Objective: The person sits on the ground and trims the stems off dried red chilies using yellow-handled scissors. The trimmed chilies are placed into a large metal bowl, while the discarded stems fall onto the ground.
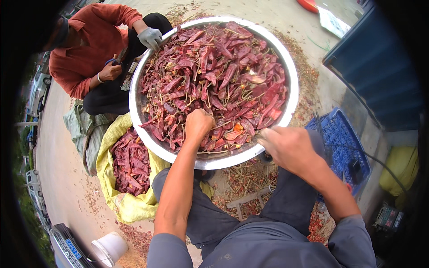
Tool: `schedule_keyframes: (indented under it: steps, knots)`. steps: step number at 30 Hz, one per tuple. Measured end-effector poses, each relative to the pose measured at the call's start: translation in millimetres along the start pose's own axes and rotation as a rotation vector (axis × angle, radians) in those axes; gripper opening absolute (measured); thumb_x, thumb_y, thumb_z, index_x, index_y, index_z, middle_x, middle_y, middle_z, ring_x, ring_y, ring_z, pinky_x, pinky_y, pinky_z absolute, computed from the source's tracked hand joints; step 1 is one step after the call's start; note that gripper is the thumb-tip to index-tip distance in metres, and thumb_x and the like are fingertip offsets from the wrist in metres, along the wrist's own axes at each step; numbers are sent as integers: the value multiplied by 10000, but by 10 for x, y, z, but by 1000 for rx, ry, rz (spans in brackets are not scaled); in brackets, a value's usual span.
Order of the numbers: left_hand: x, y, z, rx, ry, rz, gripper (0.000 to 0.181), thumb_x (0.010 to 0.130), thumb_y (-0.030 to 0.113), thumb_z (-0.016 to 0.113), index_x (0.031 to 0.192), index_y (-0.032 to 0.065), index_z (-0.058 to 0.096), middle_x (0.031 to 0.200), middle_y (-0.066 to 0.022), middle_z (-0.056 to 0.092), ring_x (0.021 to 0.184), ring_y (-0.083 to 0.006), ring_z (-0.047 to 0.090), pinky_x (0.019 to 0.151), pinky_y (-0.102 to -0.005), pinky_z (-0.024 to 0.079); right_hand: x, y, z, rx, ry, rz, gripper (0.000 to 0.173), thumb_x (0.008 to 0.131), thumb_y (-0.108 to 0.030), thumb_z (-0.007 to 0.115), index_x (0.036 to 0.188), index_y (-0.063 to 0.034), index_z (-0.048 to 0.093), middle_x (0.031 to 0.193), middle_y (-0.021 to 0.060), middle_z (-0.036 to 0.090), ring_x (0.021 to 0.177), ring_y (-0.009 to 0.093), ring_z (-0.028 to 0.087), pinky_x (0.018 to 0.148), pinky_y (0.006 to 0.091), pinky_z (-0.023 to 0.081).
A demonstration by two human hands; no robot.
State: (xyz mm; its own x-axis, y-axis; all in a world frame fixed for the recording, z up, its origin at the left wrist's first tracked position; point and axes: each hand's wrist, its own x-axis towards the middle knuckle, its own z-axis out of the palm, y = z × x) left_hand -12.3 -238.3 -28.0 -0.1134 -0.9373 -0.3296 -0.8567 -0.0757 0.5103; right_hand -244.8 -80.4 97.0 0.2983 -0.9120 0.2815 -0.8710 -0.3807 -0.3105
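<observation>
A wide metal basin [214,163] heaped with dried red chili peppers [214,77] stands before me. My left hand [198,124] rests on the near part of the heap with its fingers curled. Those fingertips are hidden, so I cannot see whether a pepper is in them. Over the basin's near right rim is my right hand [285,144], blurred and bent at the fingers; what it may pinch is unclear. Loose stems and some orange, torn pods lie between both hands.
A yellow woven sack [134,209] of peppers stands left of the basin. Across from it sits a person [97,50] with a gloved hand at the rim and scissors [115,62] in the other hand. A blue plastic crate [338,140] is right; a white bucket [114,248] lower left.
</observation>
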Motion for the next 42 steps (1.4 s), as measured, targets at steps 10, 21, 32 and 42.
schedule_keyframes:
  steps: [10, 21, 32, 42]
  knots:
    - [-386, 404, -176, -565, -71, 178, 161, 845, 123, 683, 949, 4, 715, 805, -115, 713, 756, -177, 670, 733, -328, 513, 1061, 432, 1170, 1142, -352, 542, 325, 992, -316, 571, 1015, -4, 659, 825, 118, 677, 765, 226, 665, 696, 389, 506]
    - [-192, 526, -431, -956, 41, 154, 258, 887, 57, 732, 1134, 2, 686, 933, 0, 646, 826, -73, 600, 724, -207, 507, 1155, 253, 1042, 908, -65, 307, 144, 958, -84, 594, 1060, 8, 637, 819, 163, 661, 720, 253, 647, 695, 356, 513]
    - [-230, 585, -477, -655, 203, 218, 347, 854, 75, 733, 1165, 6, 596, 898, -119, 727, 791, -208, 701, 744, -325, 547, 1169, 300, 857, 813, -112, 361, 244, 913, -173, 672, 1061, 20, 647, 931, 123, 693, 838, 176, 676, 763, 325, 535]
    - [-322, 563, -518, -396, 69, 323, 215, 841, 111, 732, 983, 25, 595, 724, -195, 651, 703, -369, 664, 634, -428, 507, 1185, 334, 888, 744, 53, 102, 171, 938, -149, 639, 980, 16, 651, 818, 178, 646, 752, 342, 650, 684, 395, 511]
